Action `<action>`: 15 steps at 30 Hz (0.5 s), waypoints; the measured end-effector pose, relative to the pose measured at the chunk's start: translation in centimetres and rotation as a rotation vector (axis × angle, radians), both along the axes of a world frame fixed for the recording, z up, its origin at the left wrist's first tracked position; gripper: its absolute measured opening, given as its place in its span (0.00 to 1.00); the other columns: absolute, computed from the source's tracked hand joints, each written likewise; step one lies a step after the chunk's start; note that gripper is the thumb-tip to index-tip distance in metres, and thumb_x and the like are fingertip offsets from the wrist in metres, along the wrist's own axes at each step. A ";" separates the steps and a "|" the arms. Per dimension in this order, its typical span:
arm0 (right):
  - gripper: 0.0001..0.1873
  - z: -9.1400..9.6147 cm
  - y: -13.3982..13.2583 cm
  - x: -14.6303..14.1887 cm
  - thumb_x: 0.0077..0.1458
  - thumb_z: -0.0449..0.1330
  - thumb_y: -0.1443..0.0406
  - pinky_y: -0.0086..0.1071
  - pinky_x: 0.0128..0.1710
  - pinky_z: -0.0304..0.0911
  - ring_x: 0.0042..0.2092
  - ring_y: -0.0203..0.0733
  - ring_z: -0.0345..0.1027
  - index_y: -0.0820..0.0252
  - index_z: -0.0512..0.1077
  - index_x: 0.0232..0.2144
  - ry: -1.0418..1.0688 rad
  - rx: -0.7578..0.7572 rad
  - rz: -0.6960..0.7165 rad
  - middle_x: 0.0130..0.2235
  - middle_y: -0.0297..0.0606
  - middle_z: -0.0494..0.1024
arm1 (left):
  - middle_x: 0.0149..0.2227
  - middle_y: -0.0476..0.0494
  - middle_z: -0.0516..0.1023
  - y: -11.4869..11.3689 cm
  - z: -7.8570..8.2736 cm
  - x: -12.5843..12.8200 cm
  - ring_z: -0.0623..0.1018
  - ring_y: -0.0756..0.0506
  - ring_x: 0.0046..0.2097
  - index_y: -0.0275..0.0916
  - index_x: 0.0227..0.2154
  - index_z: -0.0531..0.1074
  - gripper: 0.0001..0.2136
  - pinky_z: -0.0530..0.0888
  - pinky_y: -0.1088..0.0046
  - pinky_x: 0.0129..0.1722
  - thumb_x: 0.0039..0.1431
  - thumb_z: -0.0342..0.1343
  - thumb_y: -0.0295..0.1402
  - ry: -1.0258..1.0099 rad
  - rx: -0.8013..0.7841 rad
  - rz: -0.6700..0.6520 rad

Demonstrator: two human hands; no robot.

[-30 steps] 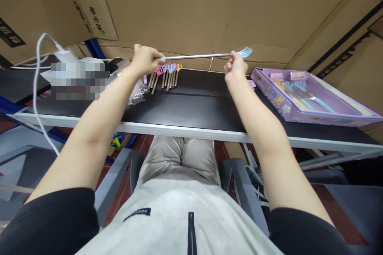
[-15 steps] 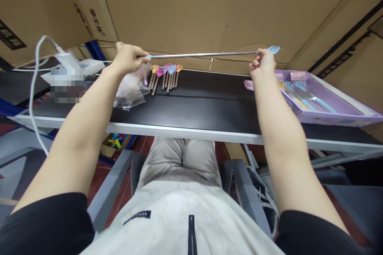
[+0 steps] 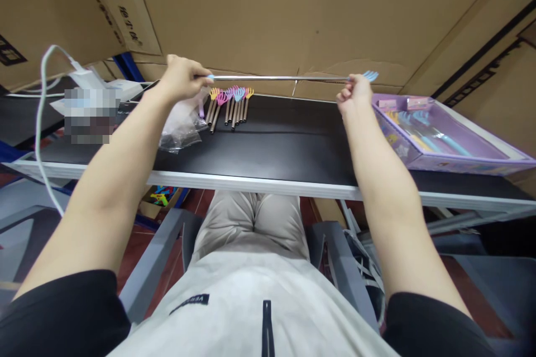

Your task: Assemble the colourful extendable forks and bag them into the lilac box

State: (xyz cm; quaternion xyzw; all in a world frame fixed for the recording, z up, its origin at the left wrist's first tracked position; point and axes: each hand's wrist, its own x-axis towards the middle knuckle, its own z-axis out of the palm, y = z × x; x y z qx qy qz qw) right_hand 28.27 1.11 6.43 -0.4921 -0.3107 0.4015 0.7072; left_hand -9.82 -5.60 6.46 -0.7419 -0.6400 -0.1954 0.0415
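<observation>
A telescopic back scratcher (image 3: 276, 77) is stretched out level between my hands, its metal rod drawn long. My left hand (image 3: 186, 78) pinches its blue handle end. At the other end my right hand (image 3: 355, 92) is closed around the rod just below the blue claw head, which pokes out past the fingers. Below the rod, several short back scratchers (image 3: 230, 103) with yellow, pink, purple and blue claws lie in a row on the black tabletop. Clear plastic wrapping (image 3: 182, 125) lies under my left wrist.
An open purple box (image 3: 473, 164) at the right holds blue and yellow back scratchers. White electrical gear (image 3: 90, 83) with a cable stands at the left. Cardboard (image 3: 251, 17) walls the table's far side. A small box of colourful pieces (image 3: 161, 196) sits below the table.
My right hand has moved a little left, toward my left hand, so the stretched rod is somewhat shorter. The left hand keeps its hold nearly in place.
</observation>
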 end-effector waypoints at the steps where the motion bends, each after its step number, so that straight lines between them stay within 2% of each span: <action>1: 0.26 -0.3 0.0 -1.1 0.71 0.52 0.71 0.22 0.18 0.41 0.18 0.25 0.40 0.57 0.56 0.19 0.099 -0.050 0.024 0.17 0.22 0.52 | 0.57 0.32 0.82 0.1 0.0 0.6 0.74 0.43 0.55 0.27 0.56 0.78 0.23 0.53 0.60 0.68 0.69 0.47 0.37 0.015 0.004 -0.016; 5: 0.23 -1.0 -0.3 -5.1 0.73 0.53 0.68 0.21 0.18 0.40 0.17 0.22 0.43 0.57 0.57 0.23 0.269 -0.057 0.010 0.18 0.21 0.53 | 0.54 0.37 0.83 0.9 -0.2 2.8 0.73 0.42 0.53 0.30 0.54 0.78 0.21 0.54 0.57 0.67 0.68 0.48 0.36 -0.023 0.013 -0.021; 7: 0.21 -1.4 -0.3 -6.5 0.72 0.53 0.69 0.21 0.18 0.40 0.17 0.22 0.44 0.57 0.59 0.24 0.276 -0.075 0.052 0.18 0.21 0.54 | 0.50 0.39 0.84 1.6 -0.5 3.7 0.73 0.41 0.54 0.33 0.53 0.79 0.20 0.55 0.53 0.66 0.68 0.49 0.36 -0.042 0.010 -0.066; 11: 0.18 -2.1 -0.5 -9.0 0.69 0.59 0.65 0.21 0.17 0.43 0.16 0.23 0.47 0.57 0.60 0.26 0.239 -0.044 0.165 0.19 0.21 0.56 | 0.41 0.40 0.84 3.0 -1.0 5.9 0.75 0.36 0.54 0.41 0.47 0.81 0.15 0.54 0.44 0.63 0.67 0.52 0.37 -0.059 0.046 -0.165; 15: 0.18 -2.1 -1.2 -11.0 0.68 0.59 0.67 0.20 0.16 0.42 0.16 0.22 0.46 0.57 0.58 0.26 0.243 -0.037 0.185 0.19 0.21 0.55 | 0.37 0.40 0.82 3.9 -1.3 7.9 0.77 0.35 0.51 0.42 0.42 0.81 0.12 0.57 0.43 0.61 0.66 0.52 0.35 -0.084 0.088 -0.206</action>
